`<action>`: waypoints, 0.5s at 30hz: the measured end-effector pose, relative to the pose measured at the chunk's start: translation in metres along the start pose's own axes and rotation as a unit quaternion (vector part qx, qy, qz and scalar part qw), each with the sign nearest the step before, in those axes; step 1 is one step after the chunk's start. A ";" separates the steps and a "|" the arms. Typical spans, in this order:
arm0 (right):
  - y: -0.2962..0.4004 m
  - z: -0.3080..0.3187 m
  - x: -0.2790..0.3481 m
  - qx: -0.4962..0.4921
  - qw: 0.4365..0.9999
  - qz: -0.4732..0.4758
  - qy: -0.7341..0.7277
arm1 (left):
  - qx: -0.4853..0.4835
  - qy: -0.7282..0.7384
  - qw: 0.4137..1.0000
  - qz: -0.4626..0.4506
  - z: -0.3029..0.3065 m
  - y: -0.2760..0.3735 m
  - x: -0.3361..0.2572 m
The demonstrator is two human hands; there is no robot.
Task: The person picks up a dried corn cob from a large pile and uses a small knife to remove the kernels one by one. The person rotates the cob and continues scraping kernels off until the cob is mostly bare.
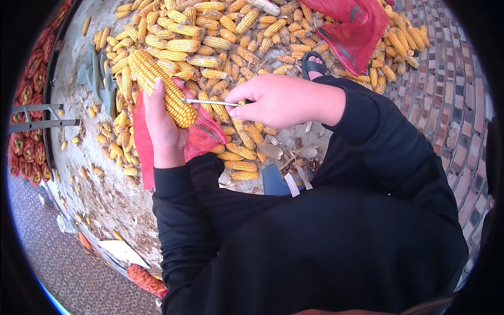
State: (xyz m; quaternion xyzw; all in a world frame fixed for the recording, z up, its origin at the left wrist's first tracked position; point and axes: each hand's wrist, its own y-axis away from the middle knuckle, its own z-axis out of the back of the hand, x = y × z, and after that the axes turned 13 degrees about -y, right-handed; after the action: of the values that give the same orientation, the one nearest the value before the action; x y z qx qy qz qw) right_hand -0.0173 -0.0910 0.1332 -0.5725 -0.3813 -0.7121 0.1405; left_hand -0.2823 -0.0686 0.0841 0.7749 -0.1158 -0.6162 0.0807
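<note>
My left hand (167,128) is closed around a large yellow ear of corn (163,88), its thumb lying along the near side. The husked ear tilts, with one end up and to the left. In my right hand (283,100) is a thin metal-shafted tool (208,102), perhaps a screwdriver; its handle is mostly hidden by the fingers. The tool's tip meets the kernels near the ear's lower right part. Beneath my left hand lies a red mesh sack (206,132), spread over the pile of corn ears (204,43).
Another red mesh sack (356,37) lies across the pile at upper right, near a sandaled foot (314,65). Filled mesh sacks (29,130) line the left side, beside a grey metal frame (43,125). A brick pavement (453,118) runs along the right.
</note>
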 end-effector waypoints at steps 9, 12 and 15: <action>-0.002 -0.006 0.006 -0.022 0.999 0.030 0.012 | -0.043 -0.058 0.996 -0.047 -0.006 0.000 -0.006; -0.001 -0.006 0.012 -0.019 1.000 0.008 0.013 | -0.055 -0.062 0.995 -0.061 -0.007 0.001 -0.006; -0.001 -0.006 0.011 -0.019 0.999 0.015 0.021 | -0.058 -0.067 0.994 -0.066 -0.007 0.000 -0.006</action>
State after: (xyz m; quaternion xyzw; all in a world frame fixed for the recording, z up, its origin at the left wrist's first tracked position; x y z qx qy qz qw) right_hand -0.0260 -0.0920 0.1429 -0.5653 -0.3560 -0.7293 0.1478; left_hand -0.2773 -0.0671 0.0918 0.7319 -0.0336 -0.6762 0.0769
